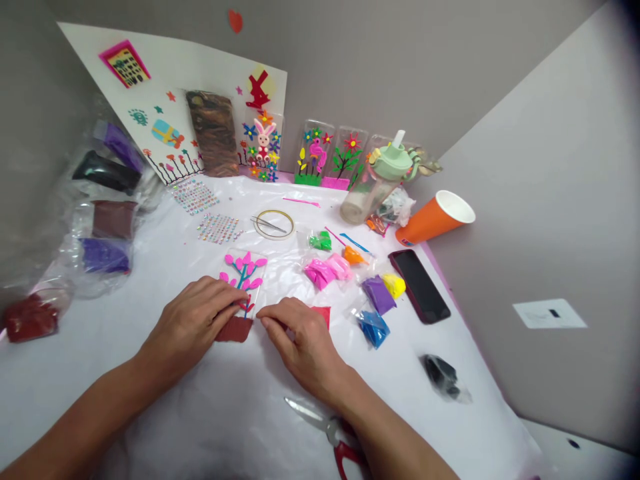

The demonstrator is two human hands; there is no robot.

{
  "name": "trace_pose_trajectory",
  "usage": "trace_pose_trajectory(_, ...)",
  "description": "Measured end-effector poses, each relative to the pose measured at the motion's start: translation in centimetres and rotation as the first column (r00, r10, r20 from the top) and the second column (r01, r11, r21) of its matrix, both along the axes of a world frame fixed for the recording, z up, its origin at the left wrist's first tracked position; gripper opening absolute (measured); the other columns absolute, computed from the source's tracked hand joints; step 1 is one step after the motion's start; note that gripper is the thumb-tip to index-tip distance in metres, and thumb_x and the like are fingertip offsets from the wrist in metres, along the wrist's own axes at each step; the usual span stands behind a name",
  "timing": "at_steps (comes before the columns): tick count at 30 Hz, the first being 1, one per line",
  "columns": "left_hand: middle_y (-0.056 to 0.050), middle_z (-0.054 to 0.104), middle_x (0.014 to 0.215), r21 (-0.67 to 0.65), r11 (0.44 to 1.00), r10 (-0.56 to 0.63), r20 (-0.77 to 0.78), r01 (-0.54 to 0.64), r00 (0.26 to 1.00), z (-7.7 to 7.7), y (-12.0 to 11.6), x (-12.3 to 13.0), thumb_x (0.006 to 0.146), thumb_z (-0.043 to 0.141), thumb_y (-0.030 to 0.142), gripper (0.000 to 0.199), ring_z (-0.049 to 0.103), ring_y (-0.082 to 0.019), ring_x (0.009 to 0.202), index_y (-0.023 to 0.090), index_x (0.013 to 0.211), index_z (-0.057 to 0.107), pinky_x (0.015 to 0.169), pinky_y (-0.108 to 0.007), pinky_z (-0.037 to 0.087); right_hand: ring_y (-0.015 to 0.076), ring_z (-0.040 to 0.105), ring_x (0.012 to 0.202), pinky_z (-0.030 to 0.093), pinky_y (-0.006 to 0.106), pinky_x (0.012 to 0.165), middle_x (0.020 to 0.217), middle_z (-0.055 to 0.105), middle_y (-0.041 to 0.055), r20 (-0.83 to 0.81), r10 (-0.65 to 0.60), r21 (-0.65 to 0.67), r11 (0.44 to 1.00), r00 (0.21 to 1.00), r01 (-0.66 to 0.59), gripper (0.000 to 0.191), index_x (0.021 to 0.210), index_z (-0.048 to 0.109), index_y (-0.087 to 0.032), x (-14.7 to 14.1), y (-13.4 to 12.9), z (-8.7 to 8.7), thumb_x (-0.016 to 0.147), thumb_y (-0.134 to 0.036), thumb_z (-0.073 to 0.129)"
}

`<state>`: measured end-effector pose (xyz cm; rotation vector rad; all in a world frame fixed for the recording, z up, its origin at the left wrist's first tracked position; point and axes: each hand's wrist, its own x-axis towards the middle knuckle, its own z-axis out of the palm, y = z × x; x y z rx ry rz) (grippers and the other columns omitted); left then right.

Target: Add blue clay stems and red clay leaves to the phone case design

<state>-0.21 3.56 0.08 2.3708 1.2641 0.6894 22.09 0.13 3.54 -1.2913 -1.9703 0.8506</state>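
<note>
Head view: on the white-covered counter (pixel 165 393), a clear panel (pixel 249 283) lies flat a little left of the middle, showing pink petals on blue stems above a brown pot shape at its near end. The left hand (pixel 193 313) rests over the panel's left side, fingers bent together and reaching across the red leaves; whether its thumb and fingertips pinch anything, I cannot tell. Just beside the panel's right edge is the right hand (pixel 300 333), fingers curled and the tips of thumb and forefinger close together; I cannot tell whether something small sits between them. A red packet (pixel 325 313) is partly hidden behind that hand. Scissors (pixel 333 432) with red handles lie toward the counter's near edge, partly under the right forearm.

Beyond the right hand are pink packets (pixel 327 270), a green packet (pixel 320 241), an orange lump (pixel 353 255), then purple (pixel 379 295), yellow (pixel 395 286) and blue packets (pixel 374 328). Near the counter's right edge are a dark phone (pixel 420 287), a leaning orange cup (pixel 435 217) and, closer in, a black packet (pixel 443 375). Tweezers (pixel 270 227) lie across a yellow-rimmed ring (pixel 293 225) past the panel. Decorated clear cases (pixel 263 143) stand along the back edge; bagged clay-like blocks (pixel 113 219) crowd the left edge.
</note>
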Motion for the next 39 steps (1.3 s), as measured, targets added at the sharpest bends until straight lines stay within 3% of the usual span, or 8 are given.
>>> trace_pose_trajectory(9, -0.004, 0.076, 0.105, 0.039, 0.999, 0.009, 0.012, -0.010, 1.000, 0.0, -0.2, -0.1, 0.103, 0.049, 0.031, 0.025, 0.065, -0.024, 0.098, 0.025, 0.118, 0.068, 0.089, -0.039, 0.048, 0.0184, 0.066, 0.082, 0.050, 0.029, 0.077, 0.088, 0.075, 0.0052, 0.002, 0.008, 0.023, 1.000, 1.000, -0.008, 0.017, 0.100, 0.075, -0.019, 0.0, 0.0, 0.1, 0.099, -0.014, 0.059)
trace_pose_trajectory(15, -0.007, 0.075, 0.115, 0.088, 0.994, 0.058, 0.023, -0.059, 0.998, 0.8, -1.4, -0.2, 0.101, 0.046, 0.021, 0.031, 0.067, -0.027, 0.109, 0.025, 0.126, 0.064, 0.099, -0.044, 0.050, 0.0183, 0.065, 0.081, 0.050, 0.029, 0.076, 0.088, 0.074, 0.0053, -0.010, 0.002, 0.021, 1.000, 1.000, -0.001, 0.017, 0.100, 0.075, -0.018, 0.1, 0.1, 0.2, 0.099, -0.014, 0.058)
trace_pose_trajectory(21, -0.005, 0.070, 0.133, 0.162, 0.986, 0.041, -0.016, -0.038, 0.999, 0.1, -3.6, -0.6, 0.101, 0.047, 0.020, 0.041, 0.062, -0.026, 0.129, 0.026, 0.140, 0.055, 0.120, -0.049, 0.039, 0.0177, 0.065, 0.081, 0.049, 0.028, 0.077, 0.088, 0.075, 0.0057, -0.023, 0.011, 0.032, 0.999, 1.000, -0.010, 0.017, 0.100, 0.075, -0.017, 0.0, 0.0, 0.1, 0.099, -0.012, 0.059)
trace_pose_trajectory(26, -0.011, 0.069, 0.134, 0.303, 0.950, -0.020, -0.165, 0.070, 0.986, -1.1, -3.8, -0.6, 0.104, 0.045, 0.018, 0.039, 0.054, -0.025, 0.138, 0.012, 0.142, 0.052, 0.126, -0.048, 0.029, 0.0175, 0.065, 0.080, 0.049, 0.027, 0.077, 0.087, 0.074, 0.0058, -0.017, 0.014, 0.042, 0.999, 1.000, -0.014, 0.016, 0.099, 0.075, -0.016, 0.0, -0.1, -0.1, 0.098, -0.012, 0.060)
trace_pose_trajectory(30, -0.009, 0.072, 0.131, 0.345, 0.931, -0.029, -0.243, 0.114, 0.970, -1.1, -3.6, -0.4, 0.103, 0.048, 0.016, 0.037, 0.053, -0.028, 0.138, 0.011, 0.139, 0.054, 0.126, -0.052, 0.025, 0.0181, 0.066, 0.082, 0.049, 0.028, 0.078, 0.089, 0.075, 0.0065, -0.010, 0.013, 0.040, 0.999, 1.000, -0.012, 0.016, 0.101, 0.075, -0.016, 0.0, -0.1, -0.2, 0.099, -0.013, 0.059)
trace_pose_trajectory(39, -0.013, 0.070, 0.132, 0.336, 0.940, -0.008, -0.149, 0.058, 0.989, -0.4, -3.9, -0.2, 0.102, 0.048, 0.016, 0.039, 0.053, -0.026, 0.137, 0.009, 0.140, 0.052, 0.126, -0.050, 0.026, 0.0170, 0.066, 0.082, 0.050, 0.027, 0.079, 0.089, 0.074, 0.0058, -0.040, -0.013, 0.033, 0.999, 0.999, 0.015, 0.017, 0.102, 0.075, -0.017, 0.1, 0.1, 0.0, 0.099, -0.013, 0.058)
